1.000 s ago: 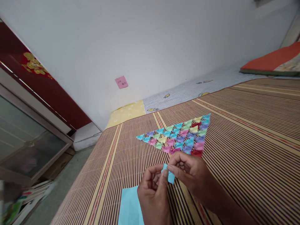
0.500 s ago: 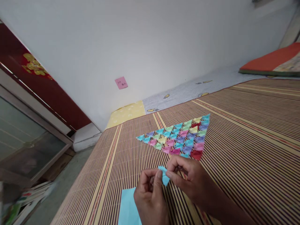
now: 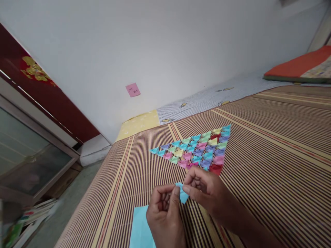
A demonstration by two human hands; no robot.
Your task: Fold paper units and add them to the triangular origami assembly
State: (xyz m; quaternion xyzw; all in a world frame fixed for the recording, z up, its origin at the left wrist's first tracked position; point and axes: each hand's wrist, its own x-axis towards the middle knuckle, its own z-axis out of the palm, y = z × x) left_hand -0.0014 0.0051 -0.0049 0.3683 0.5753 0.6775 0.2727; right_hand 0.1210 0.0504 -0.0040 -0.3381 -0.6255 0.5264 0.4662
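My left hand (image 3: 164, 217) and my right hand (image 3: 204, 191) meet low in the view, both pinching a small folded piece of light blue paper (image 3: 183, 195) between fingertips and thumbs. Just beyond my hands lies a flat triangle made of several small folded paper pieces (image 3: 198, 151) in blue, pink, green, yellow, purple and red. A light blue paper sheet (image 3: 139, 229) lies on the mat under my left wrist, partly hidden by it.
Everything rests on a striped woven mat (image 3: 271, 148) over a bed. A white wall with a pink sticky note (image 3: 133, 90) rises behind. A red-orange cushion (image 3: 300, 67) sits far right; a dark red cabinet with glass (image 3: 28, 131) stands left, beside the floor.
Both hands have drifted slightly left and toward me with the blue piece, whose tip now points more upward between my fingers. The paper triangle has not moved.
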